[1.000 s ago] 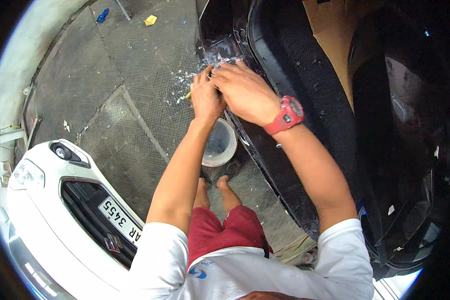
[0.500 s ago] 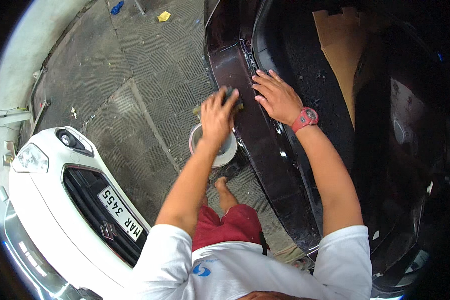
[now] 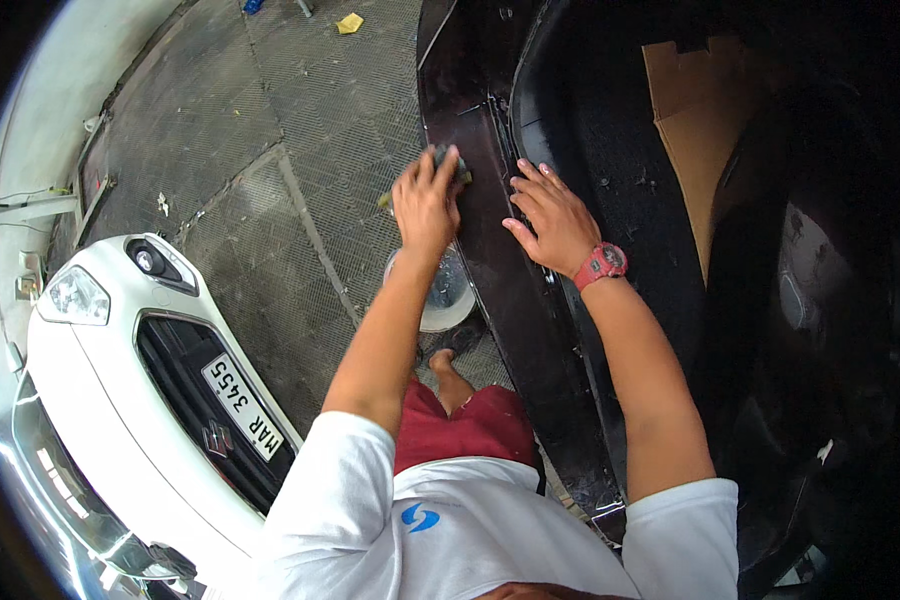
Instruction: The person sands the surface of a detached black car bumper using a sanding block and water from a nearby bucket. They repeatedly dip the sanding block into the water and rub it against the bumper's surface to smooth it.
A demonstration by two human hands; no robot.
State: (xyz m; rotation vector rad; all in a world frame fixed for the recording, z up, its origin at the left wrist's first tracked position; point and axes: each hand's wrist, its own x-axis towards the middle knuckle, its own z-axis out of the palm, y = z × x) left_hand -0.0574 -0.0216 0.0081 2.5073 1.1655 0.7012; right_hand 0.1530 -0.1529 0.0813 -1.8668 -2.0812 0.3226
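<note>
My left hand point(image 3: 427, 205) is closed on a small dark grey and yellowish pad point(image 3: 452, 160), pressed against the left edge of a dark maroon car panel point(image 3: 470, 135). Much of the pad is hidden under the fingers. My right hand point(image 3: 558, 220) lies with fingers spread at the panel's right side, by the seam along the black opening. It holds nothing, and a red watch point(image 3: 603, 265) is on its wrist. Below my left hand, partly behind the forearm, a round pale bucket point(image 3: 450, 295) stands on the floor with what looks like liquid inside.
A white car's front point(image 3: 120, 370) takes up the lower left. Cut brown cardboard point(image 3: 682, 150) lies in the dark interior on the right. Yellow scrap point(image 3: 349, 23) and a blue scrap point(image 3: 253, 6) rest on the textured grey floor point(image 3: 230, 150). My foot point(image 3: 441, 358) is beside the bucket.
My left hand has slid the pad farther away along the panel. My right hand has shifted slightly toward me, fingers still spread. The whole view has moved a little.
</note>
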